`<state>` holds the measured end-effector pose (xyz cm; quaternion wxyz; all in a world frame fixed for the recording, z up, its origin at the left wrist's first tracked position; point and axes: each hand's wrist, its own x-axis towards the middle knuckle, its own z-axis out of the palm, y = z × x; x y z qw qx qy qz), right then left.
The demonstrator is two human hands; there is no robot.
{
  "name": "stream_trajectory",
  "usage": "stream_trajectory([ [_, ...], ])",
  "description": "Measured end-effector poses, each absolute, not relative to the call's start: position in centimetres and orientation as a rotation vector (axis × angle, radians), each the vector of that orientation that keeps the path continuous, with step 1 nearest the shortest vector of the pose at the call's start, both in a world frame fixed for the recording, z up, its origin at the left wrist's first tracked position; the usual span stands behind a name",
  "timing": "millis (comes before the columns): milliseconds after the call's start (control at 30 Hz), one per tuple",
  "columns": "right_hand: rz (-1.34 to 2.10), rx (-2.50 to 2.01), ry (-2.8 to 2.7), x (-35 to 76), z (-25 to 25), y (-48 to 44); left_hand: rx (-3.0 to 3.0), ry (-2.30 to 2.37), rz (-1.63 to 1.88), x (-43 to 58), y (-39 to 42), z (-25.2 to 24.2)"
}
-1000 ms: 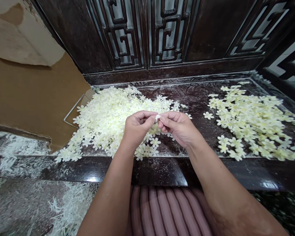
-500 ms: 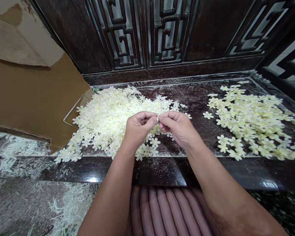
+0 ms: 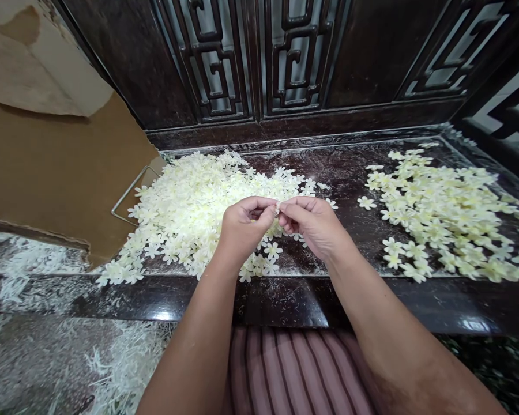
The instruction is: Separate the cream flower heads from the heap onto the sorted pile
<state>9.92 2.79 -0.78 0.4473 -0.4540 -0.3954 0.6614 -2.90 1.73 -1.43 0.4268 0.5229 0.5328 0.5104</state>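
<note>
My left hand (image 3: 249, 220) and my right hand (image 3: 308, 222) meet fingertip to fingertip over the dark wooden bench. Both are closed in a pinch around a small pale flower (image 3: 277, 208), mostly hidden by the fingers. Behind and left of my hands spreads a large heap of white and pale-yellow artificial flowers (image 3: 194, 199). Farther right lies a second, looser pile of the same flowers (image 3: 445, 213), with one single flower (image 3: 366, 203) apart at its left side.
A cardboard piece (image 3: 60, 167) leans at the left, near a bent metal wire handle (image 3: 130, 193). White shreds (image 3: 121, 363) litter the floor and the bench's left end. A carved wooden backrest (image 3: 259, 75) rises behind. The bench's front edge (image 3: 294, 302) runs before my lap.
My hands stay almost in place, fingertips still together. Only a slight shift of the small piece between the fingers shows.
</note>
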Motion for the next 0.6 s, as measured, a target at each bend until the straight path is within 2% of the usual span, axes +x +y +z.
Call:
stream_trajectory([
  [600,1.659,-1.102,-0.988,10.16,-0.80,2.82,1.457,1.340,1.255,-3.07,1.53,-1.43],
])
